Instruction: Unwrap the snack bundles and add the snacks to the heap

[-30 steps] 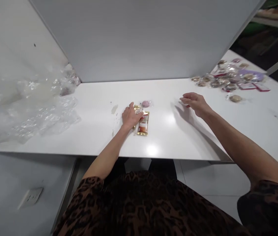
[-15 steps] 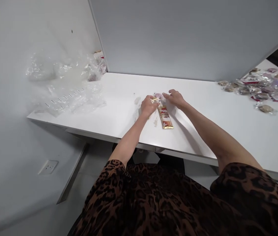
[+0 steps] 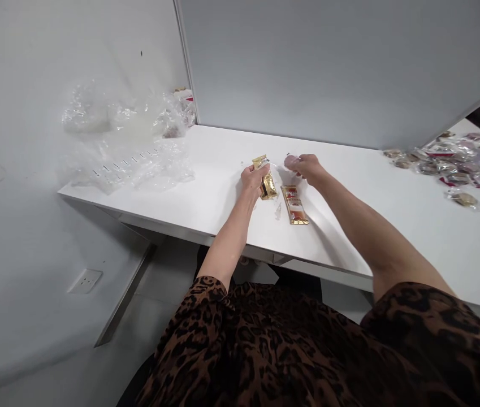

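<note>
My left hand (image 3: 253, 177) grips a small gold sachet (image 3: 267, 180) lifted just off the white table (image 3: 206, 186), with a bit of clear wrap around it. My right hand (image 3: 305, 165) is closed on a pinkish wrapped sweet (image 3: 291, 161) a little to the right of the sachet. A second gold and red sachet (image 3: 294, 204) lies flat on the table just in front of both hands. A small clear scrap (image 3: 278, 211) lies beside it.
A heap of clear plastic bags (image 3: 125, 141) fills the table's far left corner. Several wrapped snacks (image 3: 455, 164) lie in a pile at the far right. A grey partition (image 3: 328, 68) stands behind the table. A wall socket (image 3: 85, 280) sits low on the left.
My right hand came in from the right and took the pink sweet. My left hand lifted a gold sachet off the table. The view swung to the left.
</note>
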Available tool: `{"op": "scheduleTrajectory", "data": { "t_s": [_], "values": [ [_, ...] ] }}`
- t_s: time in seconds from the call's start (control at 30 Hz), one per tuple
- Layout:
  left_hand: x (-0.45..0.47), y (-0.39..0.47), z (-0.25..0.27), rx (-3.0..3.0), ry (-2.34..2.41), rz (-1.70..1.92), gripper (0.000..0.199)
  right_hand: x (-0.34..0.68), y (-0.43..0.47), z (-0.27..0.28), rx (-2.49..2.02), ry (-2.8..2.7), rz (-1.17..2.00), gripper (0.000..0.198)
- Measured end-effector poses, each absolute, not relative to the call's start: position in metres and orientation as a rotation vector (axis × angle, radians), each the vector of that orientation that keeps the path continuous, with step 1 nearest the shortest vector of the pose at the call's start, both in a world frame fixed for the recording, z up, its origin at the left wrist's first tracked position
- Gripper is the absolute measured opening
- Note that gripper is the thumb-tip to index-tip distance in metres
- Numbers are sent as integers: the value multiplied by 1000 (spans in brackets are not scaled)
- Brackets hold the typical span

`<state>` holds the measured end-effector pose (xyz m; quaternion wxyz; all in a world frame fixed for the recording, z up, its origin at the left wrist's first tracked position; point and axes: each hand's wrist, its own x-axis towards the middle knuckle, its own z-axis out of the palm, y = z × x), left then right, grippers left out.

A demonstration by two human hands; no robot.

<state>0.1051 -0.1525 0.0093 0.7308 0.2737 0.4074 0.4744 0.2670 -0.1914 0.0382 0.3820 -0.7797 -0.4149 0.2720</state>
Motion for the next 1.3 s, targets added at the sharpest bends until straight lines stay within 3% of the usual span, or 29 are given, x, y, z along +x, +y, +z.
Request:
{"op": "scheduleTrajectory", "data": {
  "t_s": [0.13, 0.23, 0.4, 0.57, 0.7, 0.83, 1.07, 1.3],
  "values": [
    [102, -166, 14, 827, 744, 645, 20, 285, -253, 55, -1976, -1019, 877, 21],
    [103, -182, 13, 1062, 770, 437, 26, 282, -295, 53, -1955, -920, 1064, 18],
    [103, -196, 10, 1091, 758, 399, 32, 258, -322, 38, -1750, -815, 1184, 19],
    [103, -193, 10, 907, 629, 369, 21, 248, -322, 32, -1512, -627, 1269, 15],
    [108, -195, 9, 818, 473, 366, 13, 253, -329, 27, -1362, -663, 1351, 26],
    [111, -200, 8, 859, 405, 371, 18, 259, -337, 17, -1307, -635, 1188, 37],
    [113, -209, 12, 920, 461, 224, 35, 287, -365, -1, -1356, -508, 905, 31],
    [115, -208, 18, 914, 566, 307, 35, 417, -403, 3, -1585, -290, 434, 21]
  ]
}}
